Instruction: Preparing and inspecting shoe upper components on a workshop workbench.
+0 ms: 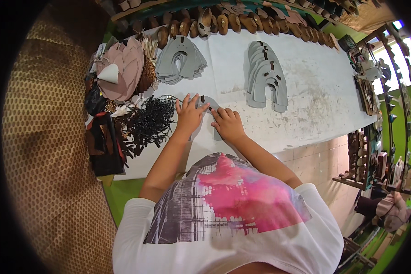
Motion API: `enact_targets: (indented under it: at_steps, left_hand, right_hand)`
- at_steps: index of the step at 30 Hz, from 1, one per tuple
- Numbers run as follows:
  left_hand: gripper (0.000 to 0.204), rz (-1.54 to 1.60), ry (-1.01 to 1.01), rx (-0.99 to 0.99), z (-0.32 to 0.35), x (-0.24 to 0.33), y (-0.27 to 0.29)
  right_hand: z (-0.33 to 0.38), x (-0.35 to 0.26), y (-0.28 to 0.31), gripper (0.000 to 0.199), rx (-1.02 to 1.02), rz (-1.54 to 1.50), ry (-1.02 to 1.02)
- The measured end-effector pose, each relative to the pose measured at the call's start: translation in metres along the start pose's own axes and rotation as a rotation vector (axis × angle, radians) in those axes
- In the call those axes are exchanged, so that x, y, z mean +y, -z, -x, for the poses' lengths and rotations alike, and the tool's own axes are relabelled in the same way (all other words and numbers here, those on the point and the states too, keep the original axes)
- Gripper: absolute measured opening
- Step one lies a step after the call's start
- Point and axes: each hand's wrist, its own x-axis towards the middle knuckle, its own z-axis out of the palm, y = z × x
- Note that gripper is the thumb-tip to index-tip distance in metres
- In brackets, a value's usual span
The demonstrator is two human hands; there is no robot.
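A grey U-shaped shoe upper piece lies on the white-covered table between my hands, with a small dark brown tab at the top of its curve. My left hand rests flat over its left side, fingers spread. On the right side of the curve, my right hand has its fingers bent together, the fingertips pressed at the inner edge near another small dark spot. Whatever those fingertips pinch is too small to make out. Part of the piece's left leg is hidden by my left hand.
A fanned stack of grey uppers lies beyond my left hand; another stack with brown tabs lies farther right. Black beaded strips heap at left, below pinkish cut pieces. Brown shoe lasts line the far edge.
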Motion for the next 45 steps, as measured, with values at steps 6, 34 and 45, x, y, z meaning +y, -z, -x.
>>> enact_targets:
  at_steps: [6,34,45]
  left_hand:
    - [0.037,0.006,0.181,0.065,0.001,-0.007,-0.009]
    - [0.016,0.527,0.289,-0.610,-0.057,-0.016,0.024]
    - [0.006,0.075,0.056,-0.243,-0.042,-0.007,0.012]
  right_hand:
    - [0.003,0.000,0.001,0.049,0.033,-0.200,-0.064]
    - [0.006,-0.003,-0.003,0.033,0.113,-0.201,-0.057]
    - [0.005,-0.002,-0.003,0.025,0.201,-0.185,-0.052]
